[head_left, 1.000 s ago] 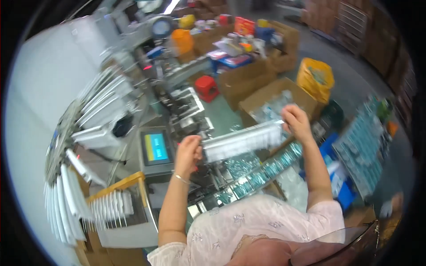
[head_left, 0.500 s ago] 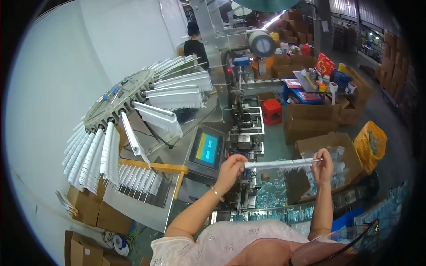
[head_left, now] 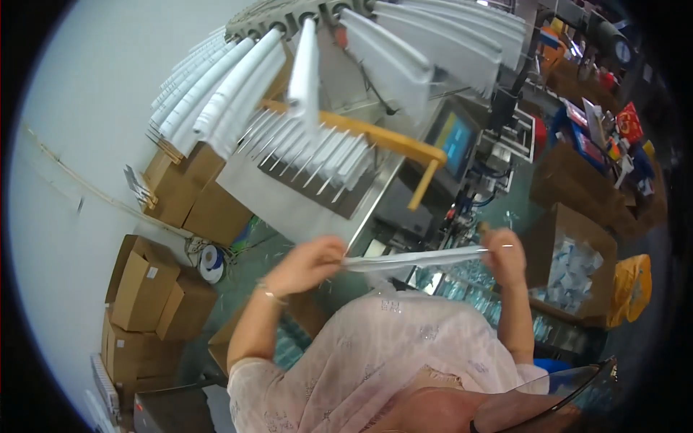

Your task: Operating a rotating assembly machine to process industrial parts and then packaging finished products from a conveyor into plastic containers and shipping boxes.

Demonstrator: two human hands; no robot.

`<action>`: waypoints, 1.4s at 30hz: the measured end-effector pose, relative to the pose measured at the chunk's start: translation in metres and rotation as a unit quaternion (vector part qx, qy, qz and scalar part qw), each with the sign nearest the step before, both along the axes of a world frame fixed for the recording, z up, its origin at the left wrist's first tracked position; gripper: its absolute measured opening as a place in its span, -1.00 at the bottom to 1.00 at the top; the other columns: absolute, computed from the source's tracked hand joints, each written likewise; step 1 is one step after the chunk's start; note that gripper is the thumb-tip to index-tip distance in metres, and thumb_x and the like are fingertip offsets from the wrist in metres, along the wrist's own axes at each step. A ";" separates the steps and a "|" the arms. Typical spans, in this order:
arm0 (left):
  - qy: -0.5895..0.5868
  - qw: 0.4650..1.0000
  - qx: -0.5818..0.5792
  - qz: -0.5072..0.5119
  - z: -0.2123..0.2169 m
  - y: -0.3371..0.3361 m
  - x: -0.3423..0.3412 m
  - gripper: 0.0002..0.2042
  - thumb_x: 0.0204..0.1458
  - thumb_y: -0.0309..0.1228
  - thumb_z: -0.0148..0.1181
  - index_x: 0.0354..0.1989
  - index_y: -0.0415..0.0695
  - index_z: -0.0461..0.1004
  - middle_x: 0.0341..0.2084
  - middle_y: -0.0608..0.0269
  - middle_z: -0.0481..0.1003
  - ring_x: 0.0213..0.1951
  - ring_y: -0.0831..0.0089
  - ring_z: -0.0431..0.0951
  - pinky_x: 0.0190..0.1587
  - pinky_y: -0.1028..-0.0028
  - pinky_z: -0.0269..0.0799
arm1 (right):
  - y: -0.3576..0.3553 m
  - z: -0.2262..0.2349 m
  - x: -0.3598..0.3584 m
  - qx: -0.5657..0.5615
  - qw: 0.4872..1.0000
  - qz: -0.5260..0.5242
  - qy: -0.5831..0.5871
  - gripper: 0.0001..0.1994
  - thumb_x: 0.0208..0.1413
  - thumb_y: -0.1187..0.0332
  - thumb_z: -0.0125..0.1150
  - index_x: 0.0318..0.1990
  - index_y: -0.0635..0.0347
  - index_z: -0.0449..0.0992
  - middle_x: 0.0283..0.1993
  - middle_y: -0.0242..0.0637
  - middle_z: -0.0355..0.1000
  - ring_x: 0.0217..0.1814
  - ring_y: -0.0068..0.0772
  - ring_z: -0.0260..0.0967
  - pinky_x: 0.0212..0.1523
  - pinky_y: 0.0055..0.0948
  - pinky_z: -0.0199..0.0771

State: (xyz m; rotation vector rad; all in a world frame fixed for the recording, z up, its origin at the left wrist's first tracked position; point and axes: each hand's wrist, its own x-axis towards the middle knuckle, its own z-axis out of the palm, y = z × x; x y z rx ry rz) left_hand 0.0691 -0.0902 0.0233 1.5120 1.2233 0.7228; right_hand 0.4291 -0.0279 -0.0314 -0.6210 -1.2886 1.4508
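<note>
Stretched level between my two hands is a thin metal rod carrying a long white bundle of thin sheets [head_left: 415, 260]. My left hand [head_left: 307, 265] is closed on its left end. My right hand [head_left: 504, 257] grips the right end, where the bare rod shows. Ahead of my left hand, several more rods with white bundles [head_left: 325, 160] lie side by side on a grey metal table [head_left: 267, 202], beside a yellow bar [head_left: 354, 128]. Above them a round rack [head_left: 278, 25] bears many white bundles [head_left: 296, 79] on arms fanning outward.
A machine screen [head_left: 453, 144] stands right of the yellow bar. An open cardboard box [head_left: 534, 245] at the right holds clear packets, with a yellow sack [head_left: 632, 292] beside it. Cardboard boxes [head_left: 148, 292] and a cable spool [head_left: 211, 263] stand at the left.
My view has swung left and down toward the table and rack. My hands still hold the rod with its white bundle, now closer to my body.
</note>
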 end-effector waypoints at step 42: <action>0.168 0.945 0.204 -0.192 -0.202 0.012 -0.062 -0.88 -0.07 -0.39 0.04 -0.40 -0.14 0.44 -0.46 0.22 0.47 -0.40 0.36 0.43 -0.32 0.45 0.34 | -0.283 -0.183 -0.077 -0.205 0.734 -0.266 -0.590 -0.86 -0.19 0.24 0.14 -0.55 0.08 0.42 -0.36 -0.34 0.28 -0.22 -0.24 0.20 -0.29 -0.28 0.25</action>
